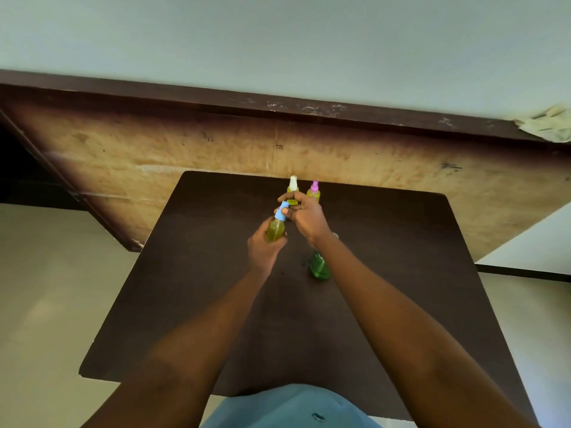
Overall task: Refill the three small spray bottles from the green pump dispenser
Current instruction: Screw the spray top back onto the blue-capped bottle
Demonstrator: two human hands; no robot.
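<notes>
My left hand (263,248) grips a small spray bottle (276,230) filled with yellow-green liquid, held above the dark table (185,273). My right hand (304,216) pinches that bottle's blue cap (282,212) at the top. Two more small spray bottles stand at the table's far edge: one with a white top (292,184) and one with a pink top (314,189), both showing yellow-green liquid. The green pump dispenser (319,266) stands on the table under my right wrist, its pump head mostly hidden by my forearm.
A worn wooden board (216,143) with a dark frame leans behind the table. A crumpled cloth (548,125) lies on its top edge at the right. Pale floor surrounds the table.
</notes>
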